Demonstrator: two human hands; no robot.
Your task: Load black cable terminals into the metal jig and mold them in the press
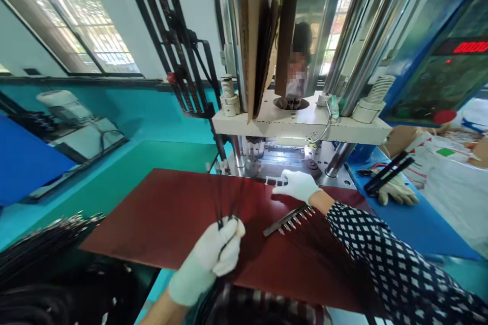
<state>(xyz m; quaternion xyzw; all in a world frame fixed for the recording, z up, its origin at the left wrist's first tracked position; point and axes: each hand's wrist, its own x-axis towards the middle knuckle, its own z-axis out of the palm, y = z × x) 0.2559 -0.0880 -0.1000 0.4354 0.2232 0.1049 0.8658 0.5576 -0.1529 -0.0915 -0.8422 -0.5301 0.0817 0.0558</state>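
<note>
Checked cloth (263,302) lies nearest you at the bottom edge, with your left hand (224,249) just beyond it, its grip curled tight around a few thin black wires (220,223) that stand up from the fingers. Your right hand (299,186) reaches to the far edge of the red surface (145,213), thumb and fingers a little apart with one end of a pale strip (275,181) between them; you cannot tell from this angle whether that grip is firm. Behind it stands the press (301,129), its lit die (284,153) near your fingertips: should the plate come down with your hand any farther in, fingers could be caught. Just below your right wrist, the bar (282,222) with its row of metal tips lies slantwise on the surface; your sleeve (381,244) passes close, and could snag the cords or knock the bar askew. A loose pinch might let the strip drop by the die, and the upright wires could tangle if the left hand tilts. Their upper ends blur away, the cords off the bar fade into shadow beside your arm, the plate covers part of the die, and the red display (470,46) is cut off at the right.
</note>
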